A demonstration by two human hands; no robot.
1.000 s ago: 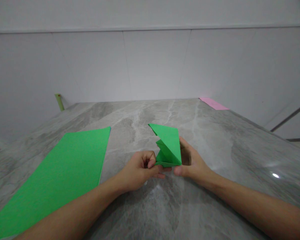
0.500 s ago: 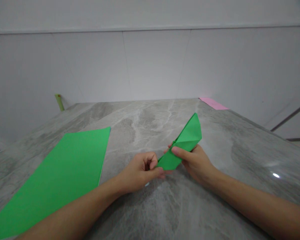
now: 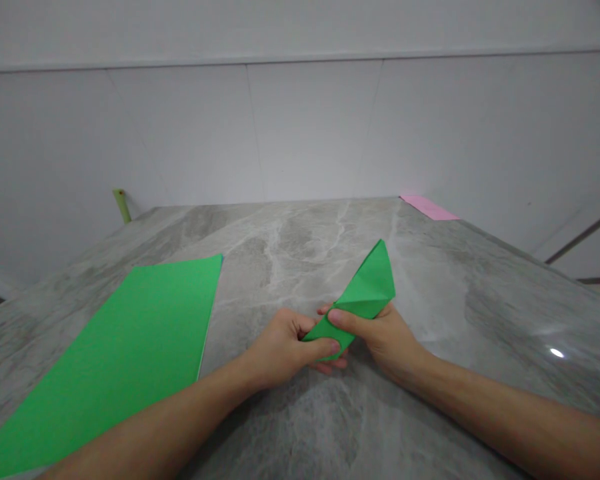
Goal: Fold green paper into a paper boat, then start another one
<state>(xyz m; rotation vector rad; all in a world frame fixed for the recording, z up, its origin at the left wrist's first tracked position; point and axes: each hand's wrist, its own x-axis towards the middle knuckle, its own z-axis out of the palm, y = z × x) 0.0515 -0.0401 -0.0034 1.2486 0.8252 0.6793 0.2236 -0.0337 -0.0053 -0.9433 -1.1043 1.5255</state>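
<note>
A folded piece of green paper is held between both hands above the grey marbled table. My left hand pinches its lower left end, thumb on top and fingers underneath. Around its middle, my right hand is closed with the thumb pressed on the upper face; most of the fingers are hidden behind the paper. The paper slants, its pointed end up and to the right, and a crease crosses it just above the right thumb.
Flat green paper lies on the left of the table, partly under my left forearm. A pink sheet rests at the far right edge by the wall. Beyond the far left edge stands a light green object.
The folded paper has come down and slightly left, with my right hand. My left thumb has shifted from the paper's tip onto its face.
</note>
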